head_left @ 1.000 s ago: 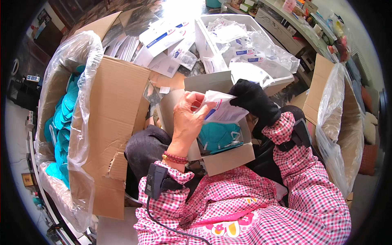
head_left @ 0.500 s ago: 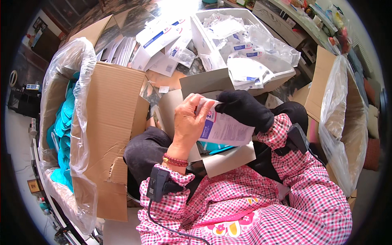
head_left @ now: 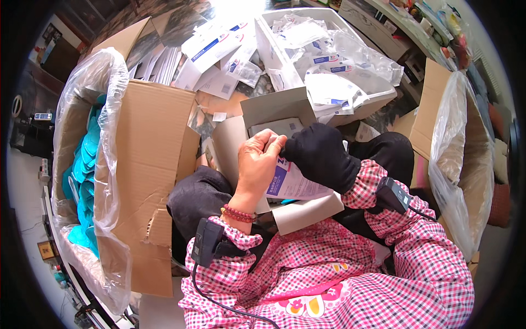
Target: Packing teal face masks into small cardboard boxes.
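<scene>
My bare left hand (head_left: 255, 164) and my black-gloved right hand (head_left: 323, 156) meet at the top edge of a white plastic packet (head_left: 293, 182) with a blue printed band. Both are closed, pinching that edge; the packet hangs below them and its right side is partly behind the glove. Beneath it is an open cardboard box (head_left: 276, 105) between my knees, its flaps spread. Inside the box lies a pale packet (head_left: 274, 126), and a bit of teal material (head_left: 288, 201) shows under the held packet.
To the left, a plastic-lined carton (head_left: 145, 186) holds a heap of teal pieces (head_left: 87, 159). Ahead, a white bin (head_left: 279, 57) is piled with packets, beside flat printed packets (head_left: 211, 49) on the floor. Another lined carton (head_left: 452, 164) stands at the right.
My gloved hand has moved left, closer to my left hand, along the packet's top edge. The packet has tilted and sunk lower, and more of the box's inside shows behind it.
</scene>
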The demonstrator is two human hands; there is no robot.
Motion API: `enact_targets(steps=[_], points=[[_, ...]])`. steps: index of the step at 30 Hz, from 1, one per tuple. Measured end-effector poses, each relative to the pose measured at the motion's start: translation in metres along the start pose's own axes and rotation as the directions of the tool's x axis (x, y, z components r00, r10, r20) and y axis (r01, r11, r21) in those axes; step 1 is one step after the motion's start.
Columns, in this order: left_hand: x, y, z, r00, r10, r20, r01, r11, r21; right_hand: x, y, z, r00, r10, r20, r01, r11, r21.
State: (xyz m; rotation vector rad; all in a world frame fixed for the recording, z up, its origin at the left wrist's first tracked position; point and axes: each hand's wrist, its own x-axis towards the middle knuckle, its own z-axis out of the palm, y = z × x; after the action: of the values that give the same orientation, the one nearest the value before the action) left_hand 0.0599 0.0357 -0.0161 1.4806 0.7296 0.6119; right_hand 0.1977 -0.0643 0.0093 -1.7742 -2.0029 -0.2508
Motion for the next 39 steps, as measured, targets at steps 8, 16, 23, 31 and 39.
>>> enact_targets(steps=[8, 16, 23, 31, 39], points=[[0.0, -0.024, -0.002, 0.984, -0.179, 0.011, 0.179, 0.98, -0.09, -0.003, -0.009, 0.007, 0.994, -0.108, 0.003, 0.108, 0.991, -0.082], [0.001, -0.001, 0.001, 1.0, -0.007, -0.014, 0.005, 0.995, -0.097, 0.003, 0.003, -0.004, 0.982, 0.191, -0.009, -0.183, 0.952, 0.245], [-0.005, 0.005, 0.006, 0.998, 0.021, 0.056, -0.031, 0.979, 0.2, -0.014, 0.024, 0.01, 0.92, 0.29, 0.263, -0.392, 0.682, 0.618], [0.002, -0.023, 0.003, 0.995, -0.083, -0.061, 0.088, 0.993, 0.079, -0.009, -0.008, 0.012, 0.998, 0.07, -0.006, -0.069, 0.992, 0.103], [0.003, -0.037, 0.008, 0.956, -0.293, 0.024, 0.292, 0.938, -0.186, -0.011, -0.017, 0.015, 0.999, 0.01, 0.042, -0.014, 0.995, 0.097]])
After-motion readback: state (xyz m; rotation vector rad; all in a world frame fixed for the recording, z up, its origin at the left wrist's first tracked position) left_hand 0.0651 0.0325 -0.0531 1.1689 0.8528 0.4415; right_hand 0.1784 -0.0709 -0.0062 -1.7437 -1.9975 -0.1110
